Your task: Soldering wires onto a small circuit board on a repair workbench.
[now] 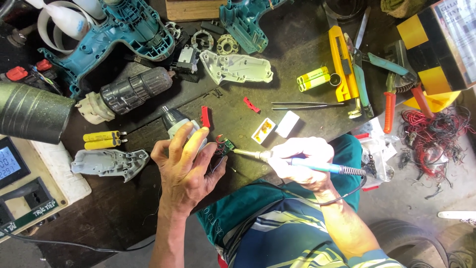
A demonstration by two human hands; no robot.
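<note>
My left hand (186,166) grips a small grey motor and switch assembly (174,121) with a red trigger (205,116) and red wires leading to a small green circuit board (227,145). My right hand (300,161) holds a blue-handled soldering iron (317,167) like a pen. Its metal tip (243,152) touches or nearly touches the green board. The iron's black cord runs back over my right wrist.
On the dark workbench lie a teal drill housing (126,30), a grey gearbox with chuck (130,91), grey shell halves (238,68) (109,163), yellow battery cells (313,78) (101,140), a flux tin (263,130), tweezers (302,105), a yellow utility knife (342,62), pliers (396,79) and tangled red wires (436,139).
</note>
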